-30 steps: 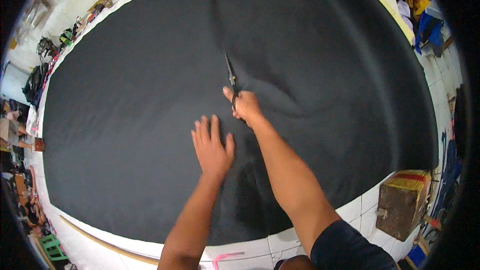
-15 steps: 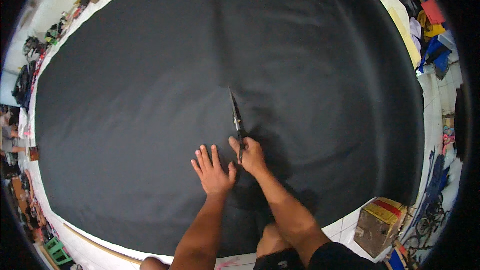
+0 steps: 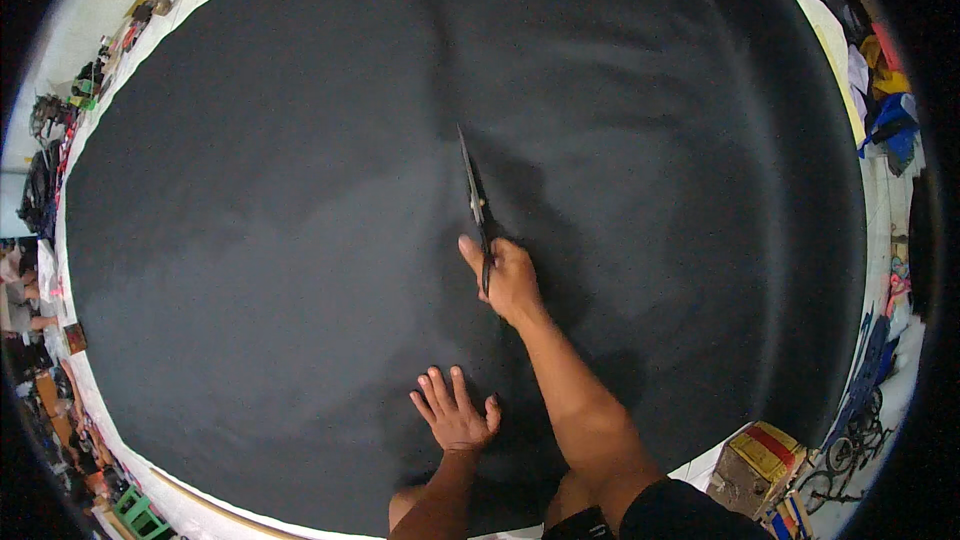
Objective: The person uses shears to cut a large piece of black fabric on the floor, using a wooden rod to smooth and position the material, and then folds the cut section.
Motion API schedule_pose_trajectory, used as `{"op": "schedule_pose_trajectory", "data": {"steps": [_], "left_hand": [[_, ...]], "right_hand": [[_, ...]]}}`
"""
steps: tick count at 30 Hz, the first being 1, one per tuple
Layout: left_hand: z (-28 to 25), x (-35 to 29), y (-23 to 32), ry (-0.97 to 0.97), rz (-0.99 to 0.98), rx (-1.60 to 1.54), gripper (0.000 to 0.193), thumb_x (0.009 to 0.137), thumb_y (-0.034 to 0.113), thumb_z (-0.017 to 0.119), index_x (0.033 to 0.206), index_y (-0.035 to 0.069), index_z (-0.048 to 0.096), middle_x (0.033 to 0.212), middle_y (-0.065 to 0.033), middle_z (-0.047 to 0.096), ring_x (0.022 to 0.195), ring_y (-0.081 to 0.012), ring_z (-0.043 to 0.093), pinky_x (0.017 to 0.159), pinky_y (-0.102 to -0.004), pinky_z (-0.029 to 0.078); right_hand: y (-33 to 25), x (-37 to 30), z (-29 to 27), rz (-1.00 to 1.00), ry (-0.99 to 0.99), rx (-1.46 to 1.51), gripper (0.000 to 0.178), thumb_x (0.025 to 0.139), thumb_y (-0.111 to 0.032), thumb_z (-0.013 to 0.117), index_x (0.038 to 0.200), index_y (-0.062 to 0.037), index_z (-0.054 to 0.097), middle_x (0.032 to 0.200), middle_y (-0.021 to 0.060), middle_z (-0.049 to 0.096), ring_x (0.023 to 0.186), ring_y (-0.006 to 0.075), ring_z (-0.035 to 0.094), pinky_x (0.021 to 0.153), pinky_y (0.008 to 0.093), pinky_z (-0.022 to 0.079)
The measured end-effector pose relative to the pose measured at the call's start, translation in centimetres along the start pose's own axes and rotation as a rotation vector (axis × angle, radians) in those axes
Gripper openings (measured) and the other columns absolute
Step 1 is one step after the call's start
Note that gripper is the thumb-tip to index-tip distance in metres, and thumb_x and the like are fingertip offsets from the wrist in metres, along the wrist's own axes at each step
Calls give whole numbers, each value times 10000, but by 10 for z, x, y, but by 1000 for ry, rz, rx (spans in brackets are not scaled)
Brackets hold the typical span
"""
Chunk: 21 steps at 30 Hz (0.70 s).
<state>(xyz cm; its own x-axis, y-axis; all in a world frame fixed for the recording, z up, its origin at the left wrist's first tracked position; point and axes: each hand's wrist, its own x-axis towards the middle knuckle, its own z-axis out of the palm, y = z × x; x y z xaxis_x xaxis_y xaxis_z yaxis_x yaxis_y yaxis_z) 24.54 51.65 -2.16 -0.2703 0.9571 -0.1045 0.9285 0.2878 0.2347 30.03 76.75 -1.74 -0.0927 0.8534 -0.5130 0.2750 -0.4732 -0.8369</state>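
A huge sheet of black fabric (image 3: 300, 200) fills nearly the whole frame, matte and smooth, with soft ripples near the centre and a curved pale edge along the lower left. Dead centre, the scissors (image 3: 473, 190): long, slim, dark metal blades, laid on the cloth with the long axis running near vertical, tip aimed at the top of the frame and leaning slightly left. The right hand (image 3: 505, 278) is wrapped around the handles, fingers closed on them. Below it, lower centre, the left hand (image 3: 455, 415) lies flat on the fabric, fingers spread, holding nothing. A yellow and red cardboard box (image 3: 755, 460) sits lower right.
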Motion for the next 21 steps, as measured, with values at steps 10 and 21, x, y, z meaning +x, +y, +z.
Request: {"op": "schedule_pose_trajectory", "data": {"steps": [10, 21], "left_hand": [[4, -7, -4, -30, -11, 15, 744, 841, 493, 561, 1414, 34, 438, 1511, -302, 281, 1435, -492, 191, 1138, -679, 108], [-61, 334, -14, 486, 28, -209, 419, 878, 266, 657, 1216, 32, 579, 1303, -256, 517, 1203, -443, 473, 1033, -525, 352]], "right_hand": [[-75, 116, 8, -53, 8, -95, 600, 839, -596, 693, 627, -85, 460, 537, 37, 494, 444, 137, 504, 438, 296, 412], [-77, 123, 9, -59, 41, -126, 557, 862, -546, 691, 656, -62, 508, 556, 46, 523, 461, 158, 526, 477, 326, 439]]}}
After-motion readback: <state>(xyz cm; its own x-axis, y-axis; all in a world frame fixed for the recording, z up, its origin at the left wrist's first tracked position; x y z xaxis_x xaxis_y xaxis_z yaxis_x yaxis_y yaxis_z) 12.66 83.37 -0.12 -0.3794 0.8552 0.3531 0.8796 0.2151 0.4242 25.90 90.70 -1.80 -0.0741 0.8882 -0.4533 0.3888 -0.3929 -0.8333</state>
